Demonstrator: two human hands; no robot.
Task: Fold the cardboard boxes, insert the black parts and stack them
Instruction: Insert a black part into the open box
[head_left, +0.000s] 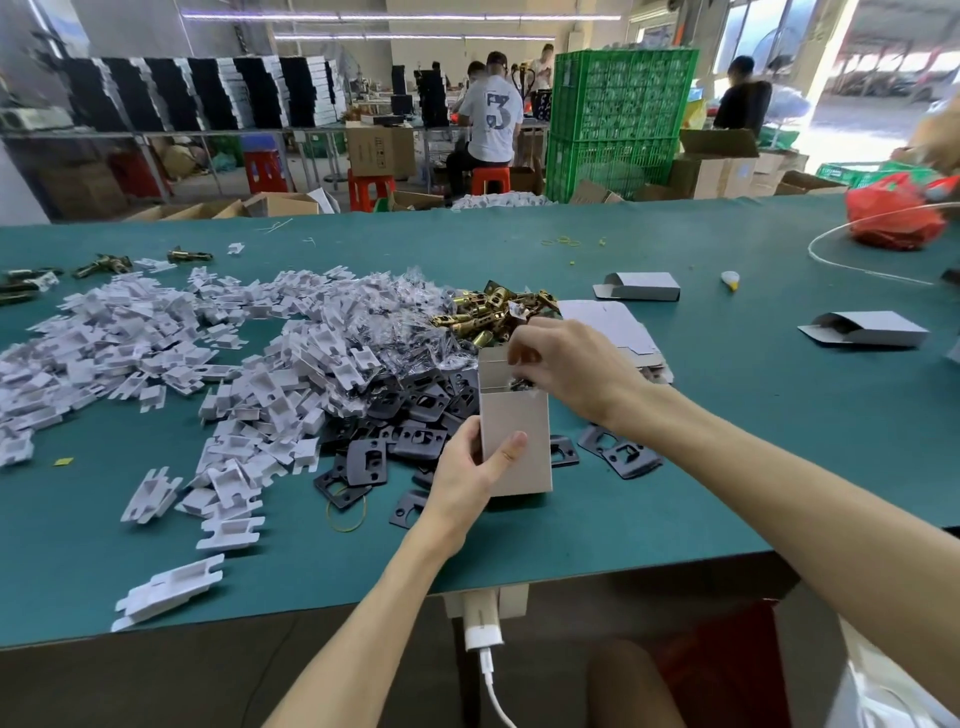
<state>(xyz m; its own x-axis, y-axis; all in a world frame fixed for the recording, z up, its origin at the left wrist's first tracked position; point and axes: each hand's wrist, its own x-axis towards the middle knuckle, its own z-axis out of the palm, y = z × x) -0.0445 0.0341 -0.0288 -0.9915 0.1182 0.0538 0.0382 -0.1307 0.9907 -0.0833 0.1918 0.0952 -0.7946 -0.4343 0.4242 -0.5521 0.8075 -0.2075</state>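
A green bench (675, 467) fills the middle of the frame. A wide heap of white plastic inserts (156, 353) covers its left side, running into a pile of black plates (410, 415) at centre, with brass latches (483, 312) just behind. Flat cardboard blanks (608, 322) lie behind the right wrist. Two folded boxes (644, 286) rest further right, well apart, and a red bag (893, 213) sits at the upper right.

At centre, a cardboard box (514, 421) stands upright over the black plates. The left hand (467, 473) grips its lower half, with the thumb across the front. The right hand (571, 369) is at the open top, its fingers (524, 353) curled together, pinching a black part (519, 384) in clear wrap at the mouth.
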